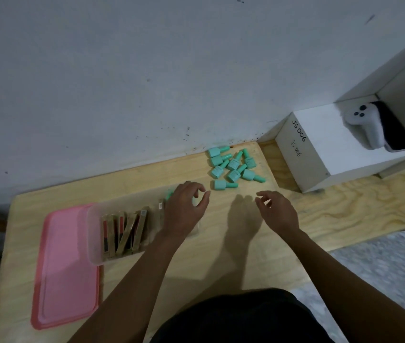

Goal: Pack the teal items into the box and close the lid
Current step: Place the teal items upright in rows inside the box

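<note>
Several teal bottles [233,167] lie in a loose heap on the wooden table near the wall. A clear plastic box [92,233] stands left of centre with several gold-coloured sticks in it. Its pink lid [65,266] lies flat on the table to the left of the box. My left hand [186,209] hovers over the right end of the box, fingers curled apart, holding nothing; a bit of teal [169,194] shows just behind it. My right hand [278,211] is above the table below the heap, fingers spread and empty.
A white box [320,149] marked JS006 stands at the right on the table [221,256], with a white game controller [362,122] on it. The grey wall runs right behind the table. Speckled floor shows at the lower right.
</note>
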The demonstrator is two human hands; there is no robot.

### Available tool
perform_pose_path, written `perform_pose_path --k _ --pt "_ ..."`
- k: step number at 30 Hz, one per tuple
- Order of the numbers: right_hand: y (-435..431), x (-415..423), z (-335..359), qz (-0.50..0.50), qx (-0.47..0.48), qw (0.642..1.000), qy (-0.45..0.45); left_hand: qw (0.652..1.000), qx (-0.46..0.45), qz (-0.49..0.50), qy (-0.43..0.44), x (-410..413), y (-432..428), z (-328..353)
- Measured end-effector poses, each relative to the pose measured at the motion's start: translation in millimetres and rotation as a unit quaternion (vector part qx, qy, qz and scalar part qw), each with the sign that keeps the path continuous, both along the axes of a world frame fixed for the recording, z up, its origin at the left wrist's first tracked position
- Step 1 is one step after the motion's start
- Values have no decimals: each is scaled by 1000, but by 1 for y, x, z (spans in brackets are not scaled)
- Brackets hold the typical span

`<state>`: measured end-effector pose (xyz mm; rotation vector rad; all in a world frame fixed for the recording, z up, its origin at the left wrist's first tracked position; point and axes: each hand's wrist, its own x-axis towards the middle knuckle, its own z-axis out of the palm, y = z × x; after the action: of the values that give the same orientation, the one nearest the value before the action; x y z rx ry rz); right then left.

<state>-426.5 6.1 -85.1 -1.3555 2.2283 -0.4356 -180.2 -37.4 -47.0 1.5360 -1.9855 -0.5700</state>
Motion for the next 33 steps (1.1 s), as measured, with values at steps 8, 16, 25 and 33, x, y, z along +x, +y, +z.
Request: perform_pose_path --k 8,16,25,33 --pt "-38 -51 -13 25 67 997 -16 974 166 -111 -104 -84 -50 -21" --pt "-77 -63 -34 118 48 992 -9 945 173 -102 -257 -131 -88 -48" --pt "-82 -76 -45 149 21 987 -64 959 167 -37 -228 -155 -92 -63" --pt "-68 -84 -24 51 37 961 -268 945 310 18 -107 -157 -103 -54"
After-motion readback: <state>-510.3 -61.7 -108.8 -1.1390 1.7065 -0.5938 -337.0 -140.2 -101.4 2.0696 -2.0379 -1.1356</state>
